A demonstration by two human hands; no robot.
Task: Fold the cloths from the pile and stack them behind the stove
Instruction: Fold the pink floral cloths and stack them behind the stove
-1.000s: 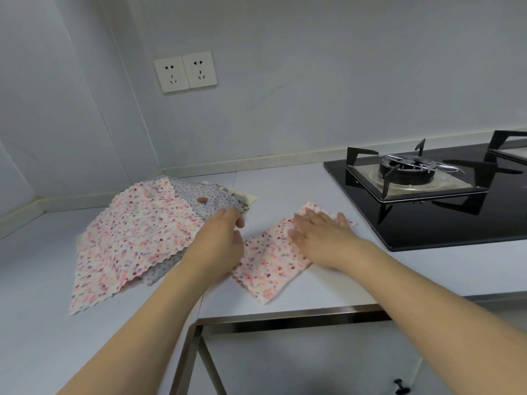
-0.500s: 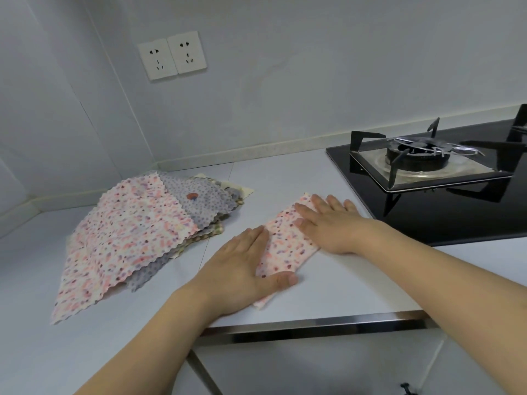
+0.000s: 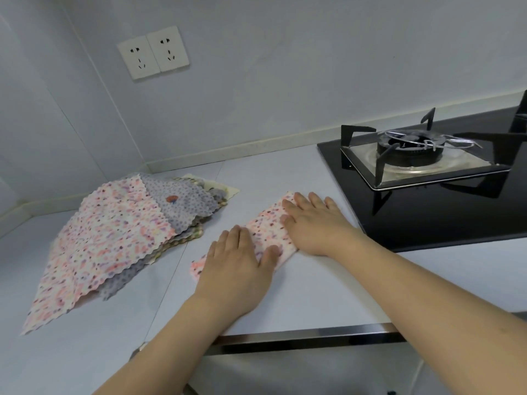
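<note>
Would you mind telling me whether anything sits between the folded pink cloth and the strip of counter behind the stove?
The stove itself does: the folded cloth, pressed flat under the left hand and right hand, lies at the stove's front-left corner, and the burner grate stands on the direct line. The bare counter left of the stove shows nothing in the way.

Your left hand [image 3: 236, 263] lies flat, palm down, on the near end of the cloth [image 3: 268, 226], fingers straight and together, thumb spread out to the right along the cloth. Your right hand [image 3: 310, 223] lies flat on the cloth's far end, fingers straight and slightly fanned, pointing away and to the left. The two hands sit close, with a strip of cloth between them. Both forearms are bare, reaching in from the near edge and converging on the cloth.
</note>
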